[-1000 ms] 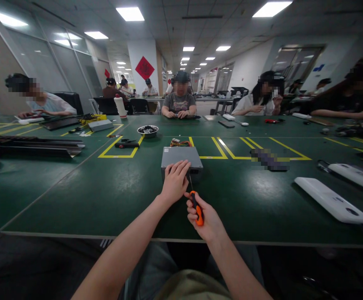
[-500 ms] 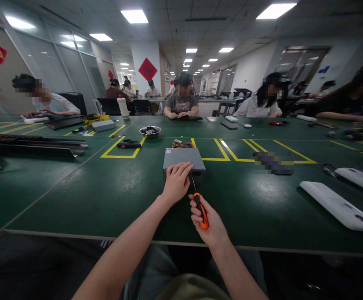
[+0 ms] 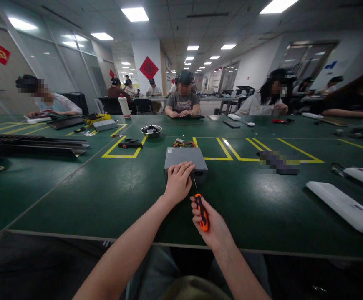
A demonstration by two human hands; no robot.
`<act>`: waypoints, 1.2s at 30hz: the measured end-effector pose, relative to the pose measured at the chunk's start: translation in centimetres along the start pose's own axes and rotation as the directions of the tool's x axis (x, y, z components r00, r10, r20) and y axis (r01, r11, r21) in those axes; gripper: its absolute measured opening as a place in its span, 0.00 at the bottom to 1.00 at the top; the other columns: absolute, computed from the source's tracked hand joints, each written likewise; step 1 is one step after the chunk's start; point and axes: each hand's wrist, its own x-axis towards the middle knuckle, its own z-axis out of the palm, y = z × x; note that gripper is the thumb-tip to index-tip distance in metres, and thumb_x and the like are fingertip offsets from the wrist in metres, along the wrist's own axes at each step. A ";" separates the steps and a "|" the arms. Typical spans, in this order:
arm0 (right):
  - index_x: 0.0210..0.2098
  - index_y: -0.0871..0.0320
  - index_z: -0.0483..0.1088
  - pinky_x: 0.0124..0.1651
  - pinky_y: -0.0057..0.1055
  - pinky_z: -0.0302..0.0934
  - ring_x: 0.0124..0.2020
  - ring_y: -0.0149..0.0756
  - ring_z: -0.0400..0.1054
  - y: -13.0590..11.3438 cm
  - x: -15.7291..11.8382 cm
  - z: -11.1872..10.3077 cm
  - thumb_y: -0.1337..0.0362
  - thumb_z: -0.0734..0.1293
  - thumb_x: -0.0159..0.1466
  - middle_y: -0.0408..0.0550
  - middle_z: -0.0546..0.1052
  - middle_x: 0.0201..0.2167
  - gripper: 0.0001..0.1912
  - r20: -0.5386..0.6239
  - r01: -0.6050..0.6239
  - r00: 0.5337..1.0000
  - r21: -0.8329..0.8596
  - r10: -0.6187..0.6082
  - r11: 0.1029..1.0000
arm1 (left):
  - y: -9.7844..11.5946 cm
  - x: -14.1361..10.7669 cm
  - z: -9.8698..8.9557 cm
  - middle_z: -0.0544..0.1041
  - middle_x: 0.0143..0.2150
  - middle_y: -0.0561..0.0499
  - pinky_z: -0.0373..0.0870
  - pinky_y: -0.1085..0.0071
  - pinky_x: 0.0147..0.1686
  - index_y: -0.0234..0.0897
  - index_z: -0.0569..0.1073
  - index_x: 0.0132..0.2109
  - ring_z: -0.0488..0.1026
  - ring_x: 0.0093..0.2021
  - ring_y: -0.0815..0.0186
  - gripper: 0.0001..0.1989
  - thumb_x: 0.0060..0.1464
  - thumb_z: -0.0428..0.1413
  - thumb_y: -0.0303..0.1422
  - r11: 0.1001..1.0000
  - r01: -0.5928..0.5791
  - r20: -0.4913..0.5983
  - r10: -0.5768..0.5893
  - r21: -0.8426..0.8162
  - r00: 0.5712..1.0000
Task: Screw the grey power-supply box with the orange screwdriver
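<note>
A grey metal box (image 3: 183,156) with a bundle of coloured wires (image 3: 184,143) at its back rests on the green table (image 3: 112,204). My left hand (image 3: 179,181) lies over the box's top and front edge, its fingers stretched out and holding it steady by contact. In my right hand (image 3: 211,223) is an orange and black screwdriver (image 3: 202,214), fingers wrapped round the handle. The screwdriver's thin shaft reaches up to the front face of the box, beside my left fingertips. Where exactly the tip sits cannot be made out.
Behind the box stands a metal bowl (image 3: 151,131) of small dark parts. A black tool (image 3: 130,145) lies inside yellow tape at left. White casings (image 3: 341,204) are at right, long metal rails (image 3: 34,143) far left. Several people sit across the table.
The view has shifted slightly, so the box and table objects appear a little further right. Both hands keep nearly the same pose at the box, with the screwdriver still at its front.
</note>
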 end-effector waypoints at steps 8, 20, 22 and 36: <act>0.29 0.64 0.67 0.12 0.14 0.50 0.17 0.21 0.58 -0.3 0.1 0.2 0.70 0.61 0.60 0.46 0.68 0.22 0.05 0.035 0.006 0.999 0.018 -0.007 1.000 | 0.1 0.1 0.1 0.66 0.56 0.51 0.52 0.61 0.54 0.42 0.63 0.54 0.60 0.56 0.63 0.20 0.54 0.48 0.27 1.000 0.003 -0.010 -0.003 0.024 1.000; 0.35 0.66 0.68 0.11 0.13 0.47 0.14 0.18 0.52 -0.5 0.2 -0.1 0.67 0.57 0.63 0.42 0.66 0.19 0.10 0.114 -0.054 0.992 0.021 0.051 0.998 | 0.0 0.3 0.4 0.68 0.55 0.52 0.52 0.62 0.53 0.42 0.64 0.52 0.60 0.56 0.64 0.18 0.54 0.48 0.27 1.000 0.018 -0.025 -0.017 0.025 1.000; 0.31 0.65 0.67 0.10 0.13 0.45 0.14 0.19 0.53 -0.5 0.3 -0.2 0.70 0.60 0.60 0.43 0.67 0.20 0.05 0.110 -0.022 0.994 0.019 0.020 1.000 | 0.1 0.4 0.3 0.68 0.55 0.52 0.53 0.62 0.53 0.43 0.65 0.52 0.61 0.55 0.64 0.18 0.54 0.49 0.27 0.999 0.017 -0.025 -0.016 0.032 1.000; 0.33 0.65 0.69 0.10 0.13 0.46 0.13 0.18 0.52 -0.8 0.0 0.0 0.65 0.59 0.62 0.42 0.66 0.19 0.09 0.075 -0.063 0.995 0.016 0.062 0.998 | 0.3 0.7 0.6 0.70 0.53 0.50 0.48 0.60 0.56 0.42 0.66 0.50 0.61 0.56 0.63 0.16 0.54 0.48 0.26 0.999 0.022 -0.054 -0.020 0.036 0.998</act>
